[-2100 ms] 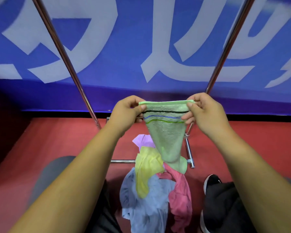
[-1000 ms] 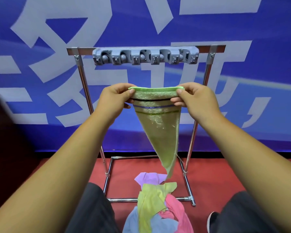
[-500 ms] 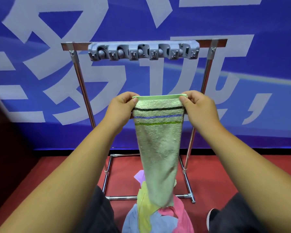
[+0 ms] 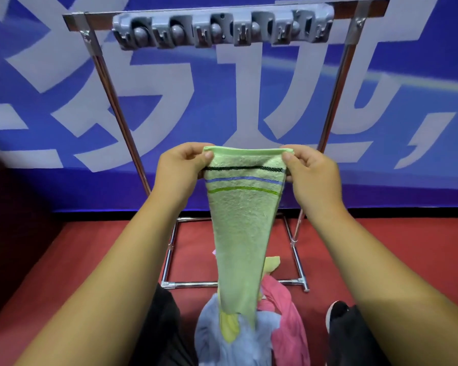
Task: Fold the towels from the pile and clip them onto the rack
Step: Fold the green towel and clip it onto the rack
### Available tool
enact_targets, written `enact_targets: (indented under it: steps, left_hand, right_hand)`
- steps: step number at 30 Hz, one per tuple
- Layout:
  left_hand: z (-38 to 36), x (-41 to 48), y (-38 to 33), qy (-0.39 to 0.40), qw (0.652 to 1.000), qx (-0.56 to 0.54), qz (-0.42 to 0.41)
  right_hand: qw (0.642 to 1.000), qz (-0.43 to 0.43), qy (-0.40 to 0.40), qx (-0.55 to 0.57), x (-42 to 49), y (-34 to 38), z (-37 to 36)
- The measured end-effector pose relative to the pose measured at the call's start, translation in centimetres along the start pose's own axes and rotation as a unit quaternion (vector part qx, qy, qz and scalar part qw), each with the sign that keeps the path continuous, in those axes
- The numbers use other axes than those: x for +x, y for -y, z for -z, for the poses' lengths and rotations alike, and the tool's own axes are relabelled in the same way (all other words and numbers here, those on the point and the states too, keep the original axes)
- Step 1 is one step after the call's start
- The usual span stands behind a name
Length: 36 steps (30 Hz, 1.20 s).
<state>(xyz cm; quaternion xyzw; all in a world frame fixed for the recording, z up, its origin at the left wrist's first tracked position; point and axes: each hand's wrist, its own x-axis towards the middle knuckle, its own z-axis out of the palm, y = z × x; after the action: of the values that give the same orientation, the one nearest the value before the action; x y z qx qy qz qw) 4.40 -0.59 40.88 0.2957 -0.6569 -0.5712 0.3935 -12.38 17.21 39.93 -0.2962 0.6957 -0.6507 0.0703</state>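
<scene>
bright even light, slight motion blur, wide-angle bending toward the edges.

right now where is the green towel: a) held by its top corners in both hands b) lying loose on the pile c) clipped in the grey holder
a: the left hand and right hand pinch the top corners of the green towel, which hangs below the grey clip holder.

Fuzzy terry-cloth towel (image 4: 242, 228), glossy metal rack (image 4: 111, 96)
</scene>
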Motion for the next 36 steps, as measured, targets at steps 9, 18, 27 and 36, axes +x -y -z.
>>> enact_targets:
  steps: [9,18,27,36]
  left_hand:
    - [-1.9,0.1,4.0,-0.031,0.999,-0.002,-0.01]
    - [-3.4,1.8,8.9,-0.027,0.999,0.002,0.02]
    - [-5.9,2.6,10.3,-0.036,0.995,-0.059,0.07]
    - [-8.5,0.8,10.3,-0.008,0.995,-0.058,0.079]
  right_hand:
    - [0.998,0.015,-0.039,-0.041,0.3,-4.9,-0.8]
    - [0.999,-0.024,-0.03,0.0,1.2,-8.4,-1.5]
    - [0.995,-0.083,-0.015,0.057,2.8,-10.4,-3.0]
    - [0.994,-0.096,0.021,0.052,1.9,-10.6,-4.6]
